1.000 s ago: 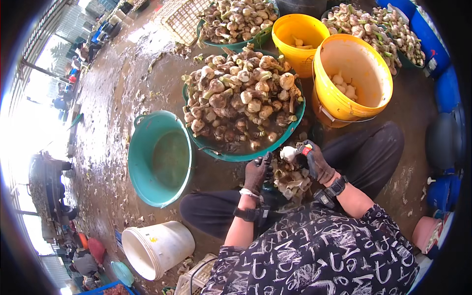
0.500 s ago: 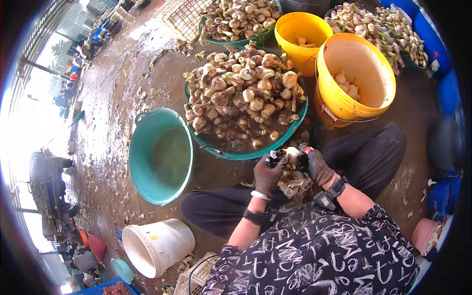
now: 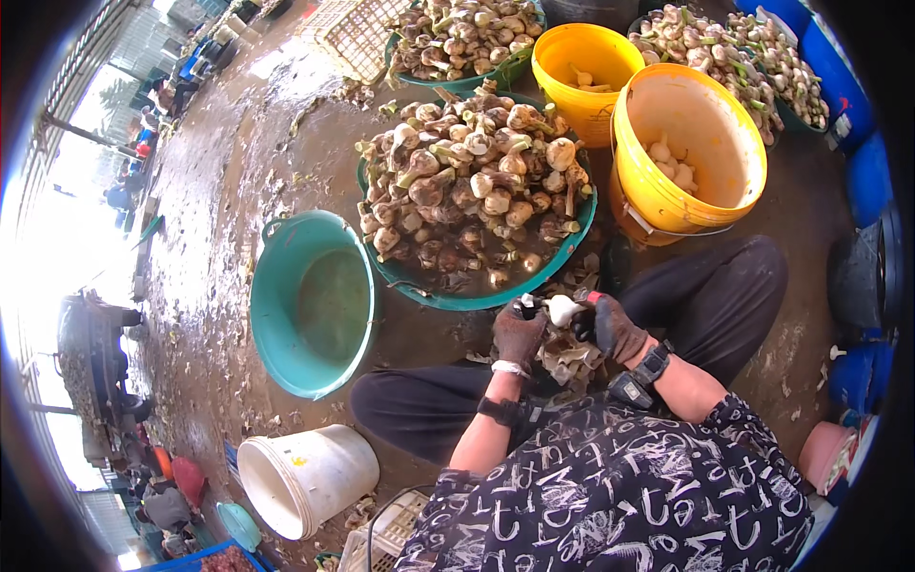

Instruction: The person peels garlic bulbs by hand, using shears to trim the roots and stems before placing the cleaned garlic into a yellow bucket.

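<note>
My left hand (image 3: 519, 333), in a dark grey work glove with a white band at the wrist, is closed on a white garlic bulb (image 3: 562, 311) near its stem. My right hand (image 3: 618, 330), gloved too, is closed beside the bulb on a small red-handled tool (image 3: 595, 297); its working end is hidden. Below both hands, between my legs, lie loose garlic skins (image 3: 570, 358). Just beyond them a green basin (image 3: 448, 302) holds a heap of dirty, unpeeled garlic (image 3: 477, 181). To the right, a yellow bucket (image 3: 743, 181) has several clean white bulbs inside.
Left of the heap stands an empty-looking green tub (image 3: 270, 334). A white bucket (image 3: 334, 467) lies tilted near my left knee. Behind are another yellow bucket (image 3: 572, 48), more garlic basins (image 3: 467, 38) and a cream crate (image 3: 357, 38). The floor (image 3: 205, 229) is wet and littered.
The bulb has turned and now shows cleaner and whiter between my hands, with its stem toward my left hand. Both hands have shifted only slightly.
</note>
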Demonstrator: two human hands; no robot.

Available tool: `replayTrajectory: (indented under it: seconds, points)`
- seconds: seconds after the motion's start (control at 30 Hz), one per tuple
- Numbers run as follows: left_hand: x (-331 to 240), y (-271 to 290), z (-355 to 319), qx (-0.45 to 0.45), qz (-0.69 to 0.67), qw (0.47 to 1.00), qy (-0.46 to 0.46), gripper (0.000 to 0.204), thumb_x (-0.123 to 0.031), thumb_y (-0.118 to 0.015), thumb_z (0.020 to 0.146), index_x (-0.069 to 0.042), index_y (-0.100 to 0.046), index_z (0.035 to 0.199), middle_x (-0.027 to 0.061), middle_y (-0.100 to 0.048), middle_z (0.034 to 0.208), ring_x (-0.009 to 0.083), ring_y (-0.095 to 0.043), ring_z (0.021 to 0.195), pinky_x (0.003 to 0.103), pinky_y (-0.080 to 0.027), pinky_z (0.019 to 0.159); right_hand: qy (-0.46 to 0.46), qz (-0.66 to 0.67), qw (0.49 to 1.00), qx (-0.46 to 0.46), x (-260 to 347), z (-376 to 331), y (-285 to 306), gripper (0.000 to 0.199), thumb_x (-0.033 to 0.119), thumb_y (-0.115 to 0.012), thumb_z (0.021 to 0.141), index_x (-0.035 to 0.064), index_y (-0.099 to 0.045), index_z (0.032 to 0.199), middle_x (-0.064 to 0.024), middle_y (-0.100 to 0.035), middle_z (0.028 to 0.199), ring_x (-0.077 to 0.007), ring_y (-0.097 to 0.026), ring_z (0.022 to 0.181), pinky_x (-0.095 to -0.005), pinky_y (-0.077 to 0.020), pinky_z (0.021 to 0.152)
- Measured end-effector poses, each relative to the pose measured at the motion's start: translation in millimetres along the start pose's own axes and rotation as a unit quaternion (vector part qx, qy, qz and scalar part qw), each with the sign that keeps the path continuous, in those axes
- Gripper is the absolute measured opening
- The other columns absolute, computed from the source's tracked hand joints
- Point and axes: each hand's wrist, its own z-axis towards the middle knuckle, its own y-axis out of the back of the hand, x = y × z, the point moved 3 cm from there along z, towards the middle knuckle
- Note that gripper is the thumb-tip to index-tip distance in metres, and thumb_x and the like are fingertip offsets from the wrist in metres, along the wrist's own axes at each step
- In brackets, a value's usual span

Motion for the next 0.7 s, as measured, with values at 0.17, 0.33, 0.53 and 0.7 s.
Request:
replayTrajectory:
  seconds: [0.17, 0.33, 0.53, 0.7]
  points:
    - [43, 34, 24, 0.084, 0.395, 0.914, -0.032, 0.035, -0.036, -0.069, 0.073, -0.008, -0.066, 0.092, 0.0130, -0.067, 0.080, 0.0293, -0.065, 0.076, 0.037, -0.049, 0.069, -0.044, 0.143, 0.983, 0.104, 8, -10, -10, 0.031, 0.032, -0.055, 0.086, 0.0030, -0.061, 0.095, -0.0091, -0.063, 0.077, -0.0180, -0.059, 0.061, -0.0309, -0.0488, 0.055]
    - [9, 39, 57, -0.076, 0.413, 0.907, 0.024, 0.042, -0.045, -0.064, 0.075, -0.006, -0.066, 0.090, 0.0166, -0.066, 0.092, 0.0347, -0.062, 0.090, 0.042, -0.049, 0.079, 0.174, -0.233, 0.955, 0.060, 43, 5, -5, 0.028, 0.031, -0.055, 0.087, 0.0041, -0.062, 0.094, -0.0052, -0.063, 0.077, -0.0140, -0.059, 0.066, -0.0253, -0.0458, 0.057]
    - [21, 39, 122, -0.033, 0.478, 0.869, 0.119, 0.069, -0.065, -0.053, 0.072, -0.005, -0.067, 0.103, 0.0218, -0.062, 0.109, 0.0362, -0.058, 0.105, 0.041, -0.047, 0.088, 0.209, 0.174, 0.957, 0.104, 144, -19, -54, 0.042, 0.044, -0.042, 0.095, 0.0067, -0.056, 0.107, -0.0044, -0.063, 0.087, -0.0137, -0.059, 0.071, -0.0284, -0.0490, 0.061]
    - [38, 41, 127, 0.032, 0.499, 0.861, 0.092, 0.058, -0.062, -0.060, 0.070, -0.013, -0.069, 0.101, 0.0161, -0.066, 0.100, 0.0341, -0.062, 0.097, 0.039, -0.049, 0.083, 0.188, -0.256, 0.947, -0.040, 85, 21, -37, 0.037, 0.042, -0.053, 0.091, 0.0073, -0.066, 0.095, -0.0012, -0.062, 0.073, -0.0115, -0.057, 0.062, -0.0266, -0.0467, 0.057]
